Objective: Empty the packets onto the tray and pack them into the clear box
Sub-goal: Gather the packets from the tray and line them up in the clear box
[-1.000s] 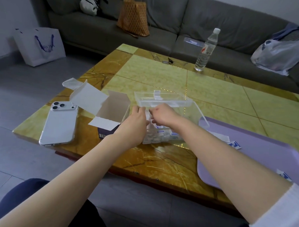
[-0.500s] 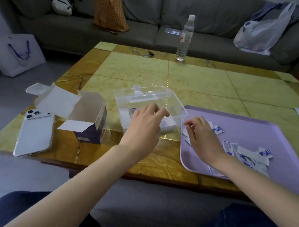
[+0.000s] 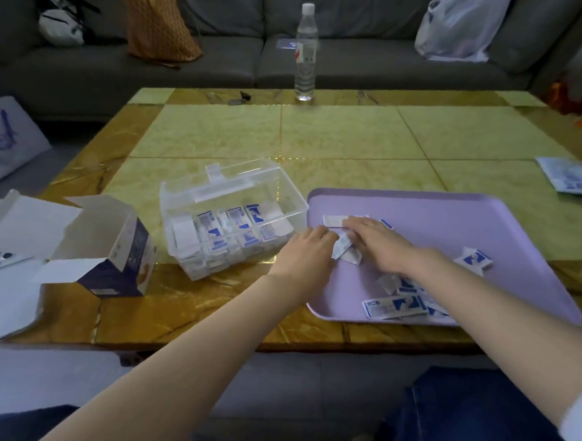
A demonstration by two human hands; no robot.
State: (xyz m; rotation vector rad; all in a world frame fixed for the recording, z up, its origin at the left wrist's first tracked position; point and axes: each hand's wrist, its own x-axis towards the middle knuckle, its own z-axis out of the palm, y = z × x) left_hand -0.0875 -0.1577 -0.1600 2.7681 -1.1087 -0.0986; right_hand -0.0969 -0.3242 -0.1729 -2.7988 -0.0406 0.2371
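Observation:
A clear box (image 3: 184, 199) with its lid tipped back stands on the table, holding rows of white-and-blue packets (image 3: 236, 229). Right of it lies a lilac tray (image 3: 449, 220) with several loose packets (image 3: 394, 306) scattered near its front. My left hand (image 3: 306, 254) rests at the tray's left rim, fingers on a small packet (image 3: 343, 247). My right hand (image 3: 382, 242) lies palm down over packets at the tray's left end, fingers spread. An opened cardboard packet box (image 3: 114, 256) stands left of the clear box.
A white phone (image 3: 3, 294) lies at the table's near left corner. A water bottle (image 3: 306, 51) stands at the far edge. A blue-printed sachet (image 3: 571, 176) lies at the right. A grey sofa with bags runs behind the table.
Both hands have left the clear box and moved right onto the tray. The left hand now meets the right hand over the packets at the tray's left end.

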